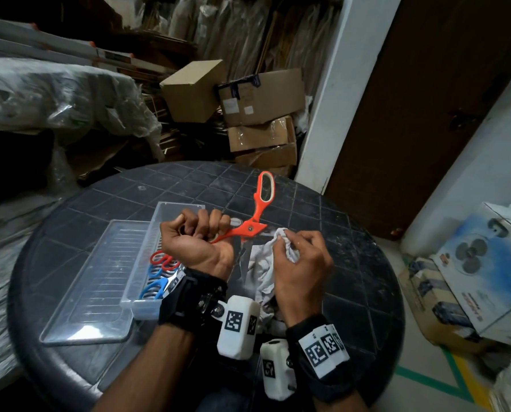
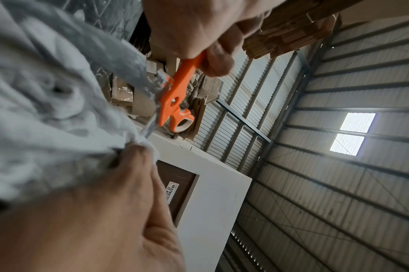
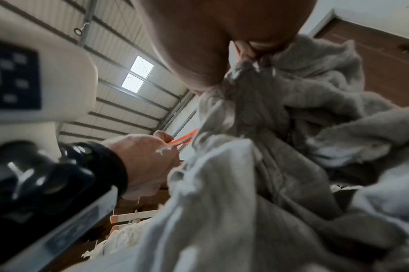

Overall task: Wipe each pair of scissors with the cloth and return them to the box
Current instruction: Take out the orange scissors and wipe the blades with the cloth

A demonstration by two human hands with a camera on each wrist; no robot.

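Midway, it seems: in the head view the left hand grips orange scissors above the table's middle, the right hand pinches the cloth beside them, and red and blue pairs already lie in the box toward the left edge. The left wrist view shows cloth on the blade; the right wrist view shows bunched cloth.

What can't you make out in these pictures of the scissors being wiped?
- Orange scissors blades: in the head view the cloth and right hand cover them; in the left wrist view only a sliver shows.
- Handle loop in the left hand: curled fingers hide it.
- How many scissors lie in the box: the left wrist blocks part of it.
- Right wrist view: blurred, mostly filled by cloth.
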